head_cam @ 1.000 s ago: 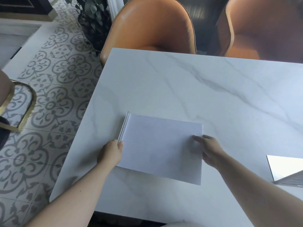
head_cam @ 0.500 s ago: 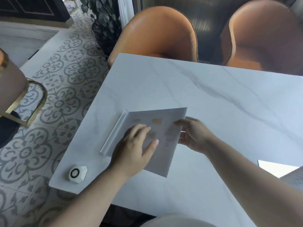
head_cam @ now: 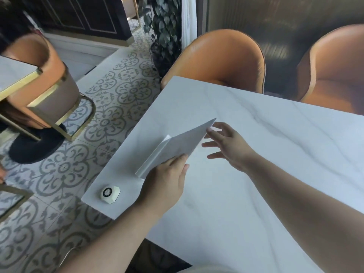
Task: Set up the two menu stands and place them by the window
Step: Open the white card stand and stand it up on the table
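A white menu stand (head_cam: 178, 147) with a clear base strip along its left edge stands tilted on the white marble table (head_cam: 256, 174), near the table's left side. My left hand (head_cam: 167, 184) grips its near lower corner. My right hand (head_cam: 226, 146) hovers just right of the sheet's far corner, fingers spread, holding nothing. The second menu stand is out of view.
A small white call button (head_cam: 110, 194) sits at the table's near left corner. Two orange chairs (head_cam: 222, 60) (head_cam: 334, 66) stand behind the table's far edge. A plant (head_cam: 163, 26) stands beyond on the patterned tile floor. Another chair and table are at left.
The stand went from lying flat to tipped up on its left edge. My left hand shifted to its near corner; my right hand let go and opened. The view swung left.
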